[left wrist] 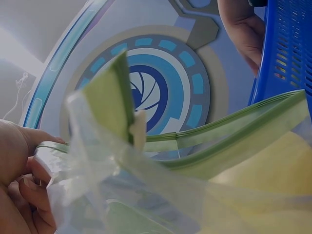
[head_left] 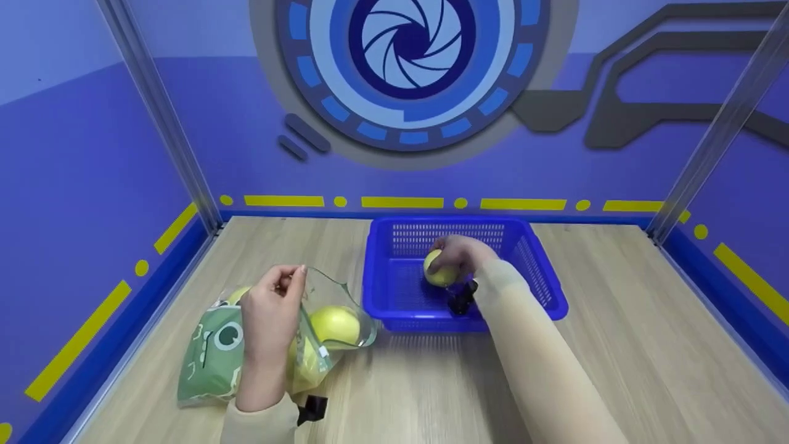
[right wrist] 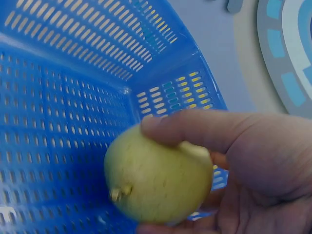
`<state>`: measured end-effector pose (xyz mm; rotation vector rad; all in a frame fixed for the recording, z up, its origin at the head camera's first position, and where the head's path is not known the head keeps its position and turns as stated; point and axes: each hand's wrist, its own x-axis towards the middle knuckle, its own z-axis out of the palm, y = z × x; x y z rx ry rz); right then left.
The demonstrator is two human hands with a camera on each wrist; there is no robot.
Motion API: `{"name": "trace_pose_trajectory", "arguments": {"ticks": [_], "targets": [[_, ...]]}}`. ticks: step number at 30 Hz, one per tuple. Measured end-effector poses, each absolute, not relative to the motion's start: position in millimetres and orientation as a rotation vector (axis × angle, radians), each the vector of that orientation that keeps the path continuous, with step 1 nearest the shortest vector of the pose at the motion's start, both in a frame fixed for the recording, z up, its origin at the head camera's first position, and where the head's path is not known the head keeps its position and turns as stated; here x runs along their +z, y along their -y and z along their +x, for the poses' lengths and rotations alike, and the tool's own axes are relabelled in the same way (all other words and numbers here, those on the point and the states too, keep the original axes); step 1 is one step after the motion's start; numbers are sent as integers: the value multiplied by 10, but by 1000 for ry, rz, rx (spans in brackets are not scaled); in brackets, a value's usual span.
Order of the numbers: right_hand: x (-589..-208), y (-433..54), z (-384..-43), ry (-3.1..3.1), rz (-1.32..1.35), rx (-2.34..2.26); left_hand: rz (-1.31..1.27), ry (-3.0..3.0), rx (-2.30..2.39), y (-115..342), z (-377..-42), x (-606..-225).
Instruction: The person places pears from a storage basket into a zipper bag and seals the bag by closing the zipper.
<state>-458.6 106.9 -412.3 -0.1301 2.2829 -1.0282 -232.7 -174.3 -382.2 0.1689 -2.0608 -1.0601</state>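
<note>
My right hand [head_left: 463, 254] grips a round yellow-green fruit [right wrist: 158, 175] with a short stem, inside a blue perforated plastic basket [head_left: 374, 271]. Thumb and fingers lie on opposite sides of the fruit, over the basket floor. On the left, my left hand [head_left: 271, 314] pinches the green-edged rim of a clear zip bag [head_left: 209, 361] with a green cartoon face. The bag's mouth gapes toward the basket. Another yellow fruit [head_left: 336, 325] shows just inside the opening, with more yellow beneath it and behind the hand. A white zip slider [head_left: 323, 351] sits on the rim.
The wood-grain table [head_left: 616, 345] is bounded by blue-purple panels [head_left: 382, 179] at the back and sides, with metal posts [head_left: 163, 117] at the corners. The bag's mouth lies close to the basket's left front corner.
</note>
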Motion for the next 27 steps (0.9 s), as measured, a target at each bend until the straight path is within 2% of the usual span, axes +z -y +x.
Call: {"name": "trace_pose_trajectory", "arguments": {"ticks": [14, 27], "targets": [[-3877, -1007, -4548, -2269, -234, -1273, 202, 2092, -1083, 1734, -2312, -3806], [-3801, -883, -4253, -2207, -301, -1588, 183, 2071, -1062, 1722, -2318, -3809]]}}
